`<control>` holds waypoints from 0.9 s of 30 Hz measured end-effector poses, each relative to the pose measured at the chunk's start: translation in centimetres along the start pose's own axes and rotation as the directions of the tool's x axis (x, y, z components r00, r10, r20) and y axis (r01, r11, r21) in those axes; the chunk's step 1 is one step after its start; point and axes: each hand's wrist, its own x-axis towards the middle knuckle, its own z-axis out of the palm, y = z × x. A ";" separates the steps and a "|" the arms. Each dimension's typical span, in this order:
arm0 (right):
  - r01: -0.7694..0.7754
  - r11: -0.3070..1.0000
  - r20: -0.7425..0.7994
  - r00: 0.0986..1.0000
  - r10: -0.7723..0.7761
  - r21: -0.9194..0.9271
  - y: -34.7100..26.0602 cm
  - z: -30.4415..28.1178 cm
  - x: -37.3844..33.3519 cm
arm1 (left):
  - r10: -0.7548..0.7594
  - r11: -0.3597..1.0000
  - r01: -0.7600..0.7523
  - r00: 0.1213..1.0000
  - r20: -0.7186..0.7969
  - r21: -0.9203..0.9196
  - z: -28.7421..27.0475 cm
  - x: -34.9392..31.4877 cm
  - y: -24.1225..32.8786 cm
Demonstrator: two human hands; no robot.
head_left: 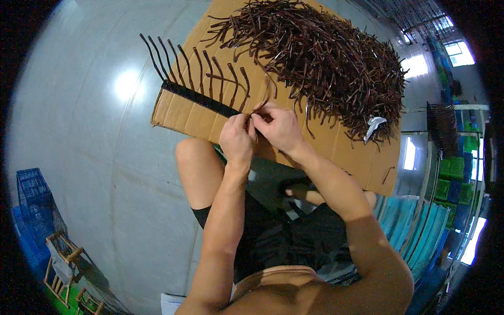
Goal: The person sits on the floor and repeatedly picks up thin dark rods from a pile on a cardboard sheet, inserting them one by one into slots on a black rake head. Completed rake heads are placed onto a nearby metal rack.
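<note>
A long black bar lies along the near left edge of the cardboard. Several thin, curved brown pieces, like eyeglass temples, stand out from it in a spaced row. My left hand is closed at the bar's right end, its fingertips pinching there. Right beside it, my right hand pinches one brown temple, whose upper part sticks up above the fingers. The fingertips of both hands nearly meet, and they hide the lower end of that temple.
A large heap of brown temples covers the far part of the cardboard sheet. White crumpled paper lies on the heap's near right side. Blue crates and a wooden stool stand at left; a rack with green bins at right.
</note>
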 end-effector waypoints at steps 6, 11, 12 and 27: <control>-0.224 0.957 0.523 0.847 0.098 0.183 1.3 -2.0 8.5 | -0.210 0.977 0.210 0.978 0.004 0.047 -1.5 0.6 0.9; -0.553 0.759 0.527 0.782 0.332 0.343 1.0 7.1 14.1 | -0.300 0.937 0.300 0.954 0.024 -0.179 -1.4 1.0 -0.1; -0.431 0.883 0.492 0.819 0.295 0.188 0.9 7.1 14.5 | -0.241 0.954 0.236 0.971 -0.001 -0.184 -1.1 0.5 -0.1; 0.257 0.956 0.105 0.964 -0.244 -0.139 2.2 6.5 11.5 | -0.119 0.990 0.119 0.993 0.007 -0.077 -0.4 -0.2 1.0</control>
